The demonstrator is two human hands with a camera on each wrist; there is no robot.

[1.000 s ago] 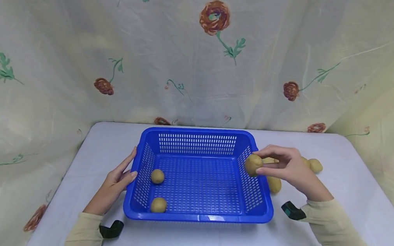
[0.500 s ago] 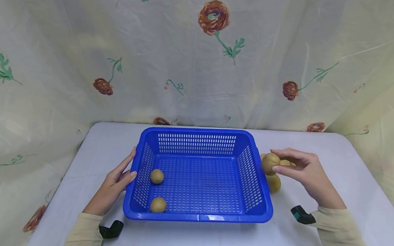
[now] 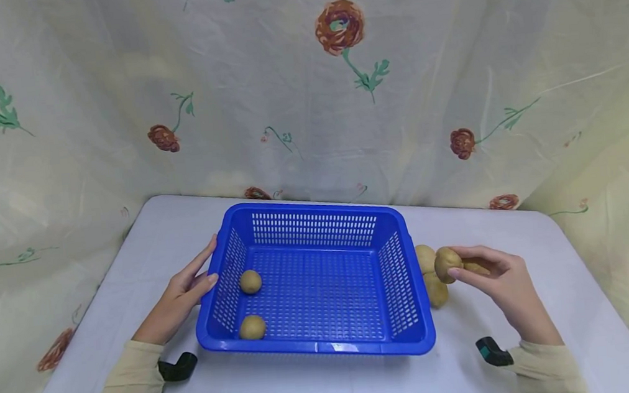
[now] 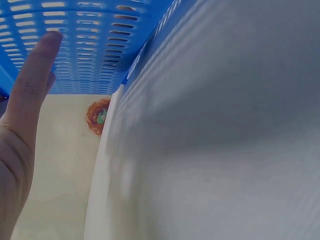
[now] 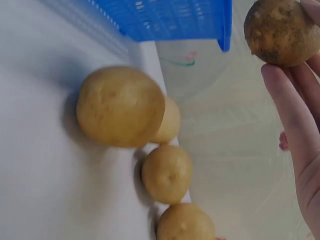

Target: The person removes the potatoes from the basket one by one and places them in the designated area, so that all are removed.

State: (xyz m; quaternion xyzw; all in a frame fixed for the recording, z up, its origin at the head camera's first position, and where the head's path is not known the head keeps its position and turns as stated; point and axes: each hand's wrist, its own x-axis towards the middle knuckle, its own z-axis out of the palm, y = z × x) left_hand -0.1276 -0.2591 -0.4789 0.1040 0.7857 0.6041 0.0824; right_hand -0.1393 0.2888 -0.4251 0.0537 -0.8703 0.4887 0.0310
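Head view shows me the right hand (image 3: 498, 280) pinching a potato (image 3: 447, 264) between thumb and fingertips, out past the right wall of the blue basket (image 3: 327, 346), just above the loose potatoes on the table. A second ago that same potato was at the basket's right rim; half a second ago it was already outside it, and now it sits further right again, close to the pile. So it has been carried away from the basket, not into it, and I judge it is about to be set down among the others. Two potatoes (image 3: 251, 281) (image 3: 252, 327) lie inside, near the left wall, and they have not shifted.

My left hand (image 3: 180, 299) has not moved: fingers straight, lying flat against the basket's left wall, gripping nothing. The left wrist view confirms it, one straight finger (image 4: 35, 85) against the slotted blue plastic.

From the right wrist I see the held potato (image 5: 281, 32) at my fingertips (image 5: 290, 107), and below it four more in a row on the white table (image 5: 35, 165), the largest (image 5: 120, 106) nearest the basket corner (image 5: 200, 22)
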